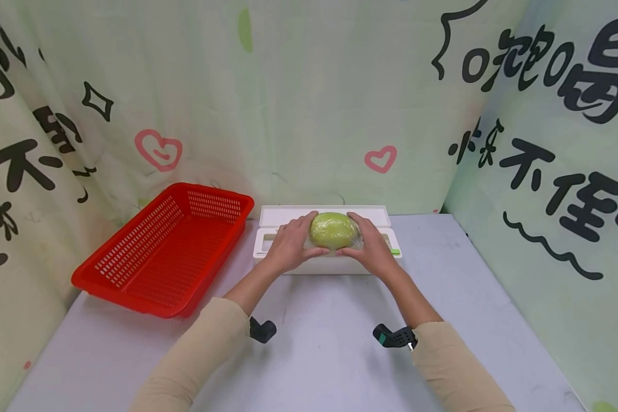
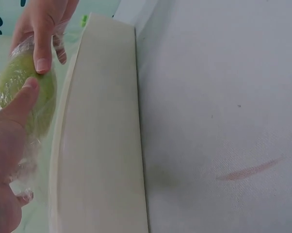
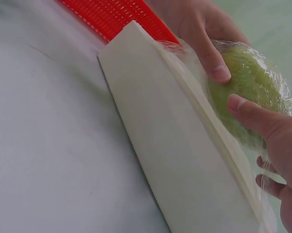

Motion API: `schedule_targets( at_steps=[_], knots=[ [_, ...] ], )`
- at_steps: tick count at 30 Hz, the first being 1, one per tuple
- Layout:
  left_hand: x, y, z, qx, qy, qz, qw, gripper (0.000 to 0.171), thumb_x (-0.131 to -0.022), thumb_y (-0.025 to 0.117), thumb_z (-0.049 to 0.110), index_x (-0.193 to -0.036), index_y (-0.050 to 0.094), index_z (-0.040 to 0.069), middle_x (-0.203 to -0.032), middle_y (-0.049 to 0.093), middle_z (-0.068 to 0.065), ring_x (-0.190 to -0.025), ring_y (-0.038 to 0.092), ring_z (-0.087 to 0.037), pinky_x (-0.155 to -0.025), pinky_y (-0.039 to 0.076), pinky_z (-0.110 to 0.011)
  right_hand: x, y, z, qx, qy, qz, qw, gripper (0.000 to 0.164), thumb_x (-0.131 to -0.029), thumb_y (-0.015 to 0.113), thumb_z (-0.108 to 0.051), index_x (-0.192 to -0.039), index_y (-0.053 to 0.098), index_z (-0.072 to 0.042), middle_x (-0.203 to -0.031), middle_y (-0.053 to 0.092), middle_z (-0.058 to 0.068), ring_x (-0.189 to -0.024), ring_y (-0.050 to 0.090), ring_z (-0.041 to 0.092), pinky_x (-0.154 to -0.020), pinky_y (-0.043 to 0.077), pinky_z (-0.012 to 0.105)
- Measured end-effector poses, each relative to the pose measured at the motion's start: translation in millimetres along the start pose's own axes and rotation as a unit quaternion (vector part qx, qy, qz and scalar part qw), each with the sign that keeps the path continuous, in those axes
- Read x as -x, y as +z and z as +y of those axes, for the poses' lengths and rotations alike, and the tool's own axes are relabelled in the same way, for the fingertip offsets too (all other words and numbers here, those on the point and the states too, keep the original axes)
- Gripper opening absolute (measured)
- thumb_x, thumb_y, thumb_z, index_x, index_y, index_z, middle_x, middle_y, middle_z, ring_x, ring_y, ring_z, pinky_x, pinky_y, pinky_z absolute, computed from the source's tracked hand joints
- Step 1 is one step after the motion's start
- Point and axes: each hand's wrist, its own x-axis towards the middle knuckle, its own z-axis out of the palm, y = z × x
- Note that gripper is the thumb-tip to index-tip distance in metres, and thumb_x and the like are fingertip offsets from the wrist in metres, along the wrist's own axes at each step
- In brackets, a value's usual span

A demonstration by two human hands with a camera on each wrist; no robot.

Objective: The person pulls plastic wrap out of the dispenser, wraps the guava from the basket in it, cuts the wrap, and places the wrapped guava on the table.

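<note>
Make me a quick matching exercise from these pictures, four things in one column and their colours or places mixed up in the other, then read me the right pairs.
Things
1. wrapped round item
2. basket
3. box
4. sleeves

Colours and places
A. beige, on the arms
B. red, at the left of the table
C. green, between the left hand and right hand
D. white, beside the basket

Pairs: 1-C, 2-B, 3-D, 4-A

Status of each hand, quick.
Left hand: holding the wrapped green fruit from its left side.
Right hand: holding the same fruit from its right side.
</note>
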Motion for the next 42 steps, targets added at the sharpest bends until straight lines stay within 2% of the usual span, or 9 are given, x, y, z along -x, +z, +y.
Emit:
schedule_targets(
  at_steps=[7, 12, 16, 29, 42],
  knots=[
    [0.1, -1.3, -2.3, 0.067, -0.037, -0.012, 0.997, 0.102, -0.076, 0.079, 0.047, -0.154, 0.019, 0.019, -0.143, 0.05, -0.007, -0.128, 0.049, -0.027, -0.108, 0.039, -0.053, -1.2, -0.3, 0.4, -0.01, 0.007, -0.013, 1.0, 0.092, -0.076, 0.082, -0.026, -0.149, 0.029, -0.01, -0.149, 0.04, 0.016, -0.139, 0.037, 0.035, -0.114, 0.032, 0.054],
    [0.1, -1.4, -4.3, 0.093, -0.04, -0.015, 0.9948, 0.092, -0.078, 0.078, 0.044, -0.15, 0.028, 0.017, -0.142, 0.05, -0.006, -0.128, 0.049, -0.026, -0.109, 0.039, -0.053, -2.0, 1.3, 2.0, -0.014, 0.017, -0.017, 1.0, 0.092, -0.077, 0.082, -0.027, -0.15, 0.028, -0.012, -0.152, 0.037, 0.014, -0.142, 0.034, 0.034, -0.115, 0.03, 0.053],
    [0.3, -0.6, -4.7, 0.096, -0.03, -0.014, 0.9948, 0.083, -0.08, 0.077, 0.042, -0.147, 0.034, 0.015, -0.14, 0.051, -0.005, -0.127, 0.049, -0.025, -0.109, 0.039, -0.051, -2.5, 2.4, 3.8, -0.018, 0.022, -0.019, 0.999, 0.093, -0.078, 0.081, -0.028, -0.151, 0.026, -0.011, -0.154, 0.035, 0.014, -0.143, 0.032, 0.034, -0.115, 0.03, 0.053],
    [1.5, -1.3, -4.4, 0.095, -0.025, -0.003, 0.9951, 0.08, -0.083, 0.074, 0.042, -0.147, 0.035, 0.015, -0.142, 0.05, -0.006, -0.13, 0.048, -0.027, -0.11, 0.037, -0.053, -3.9, -0.8, 0.8, -0.024, 0.032, -0.034, 0.999, 0.092, -0.08, 0.078, -0.03, -0.152, 0.023, -0.012, -0.156, 0.031, 0.015, -0.144, 0.03, 0.035, -0.115, 0.029, 0.054],
    [1.1, -7.4, -0.1, 0.085, -0.035, -0.01, 0.9957, 0.08, -0.084, 0.073, 0.042, -0.149, 0.032, 0.016, -0.146, 0.048, -0.005, -0.133, 0.045, -0.025, -0.111, 0.036, -0.052, -4.1, -6.8, -3.0, -0.023, 0.028, -0.034, 0.999, 0.091, -0.08, 0.079, -0.03, -0.151, 0.025, -0.012, -0.155, 0.033, 0.014, -0.141, 0.035, 0.035, -0.107, 0.041, 0.054]
  ],
)
